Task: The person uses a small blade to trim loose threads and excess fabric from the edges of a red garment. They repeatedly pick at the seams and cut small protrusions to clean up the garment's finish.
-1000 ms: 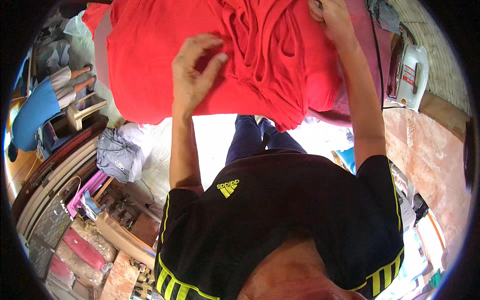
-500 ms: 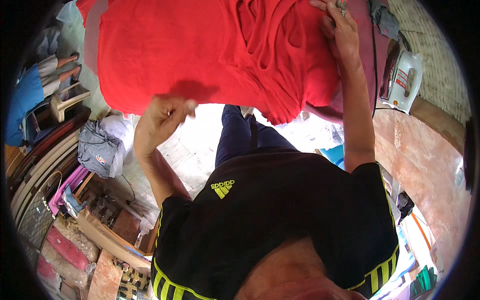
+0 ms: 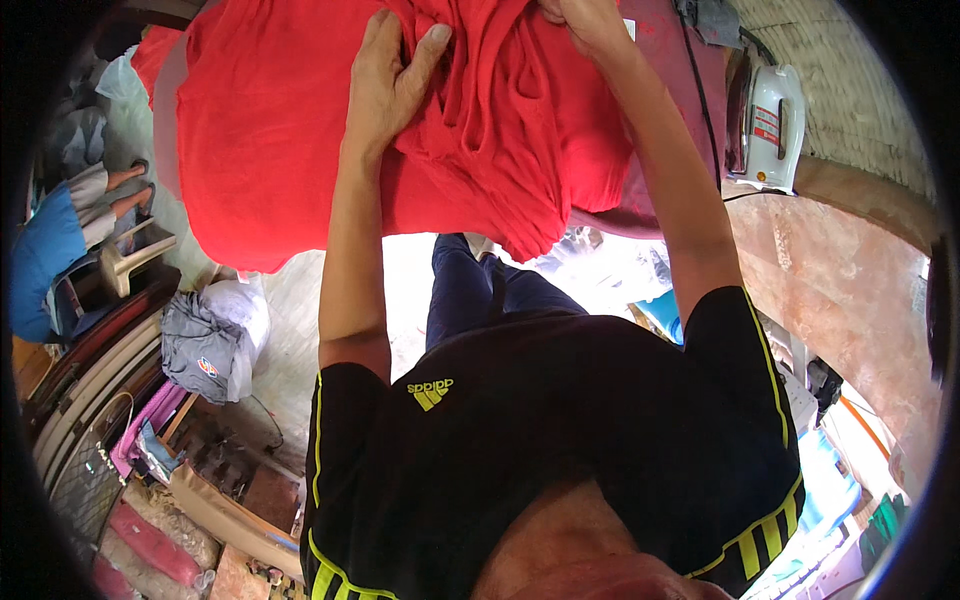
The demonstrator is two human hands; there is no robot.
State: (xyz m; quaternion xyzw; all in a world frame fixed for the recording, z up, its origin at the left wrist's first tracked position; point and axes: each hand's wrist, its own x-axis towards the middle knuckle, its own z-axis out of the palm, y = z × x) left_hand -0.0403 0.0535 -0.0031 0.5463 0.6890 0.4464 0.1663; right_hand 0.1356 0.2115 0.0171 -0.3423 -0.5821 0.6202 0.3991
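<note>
A large red garment [image 3: 270, 140] lies spread over a padded board at the top of the head view, bunched into folds near its middle. My left hand [image 3: 390, 80] lies on those folds with its fingers curled into the cloth. My right hand [image 3: 585, 20] grips the red cloth at the top edge of the picture; its fingers are partly cut off by the frame. Both forearms reach up from my black, yellow-trimmed shirt.
A white electric iron [image 3: 770, 125] stands at the right on a reddish worn surface [image 3: 840, 290]. On the floor to the left lie a grey bag [image 3: 205, 345], stacked boards and clutter. Another person in blue [image 3: 50, 250] sits at the far left.
My left hand dropped to the garment's lower left edge, then came back up onto the bunched folds in the middle. My right hand stayed on the cloth at the top.
</note>
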